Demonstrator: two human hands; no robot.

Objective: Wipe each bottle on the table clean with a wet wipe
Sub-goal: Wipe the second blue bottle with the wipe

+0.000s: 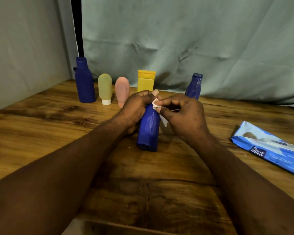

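Gripping the blue bottle [148,131] near its top, the left hand [134,111] holds it tilted at the centre of the table [58,133]. The right hand [185,114] pinches the wet wipe [157,104] against its neck. The wipe pack [270,150] lies to the right. Behind stand the tall blue bottle [84,82], green tube [105,87], pink tube [122,90], yellow tube [146,82] and scratched blue bottle [193,87].

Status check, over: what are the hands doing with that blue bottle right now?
Left hand grips blue bottle, tilted, base toward camera. Right hand pinches wet wipe at its neck. Nothing blocking the hands.
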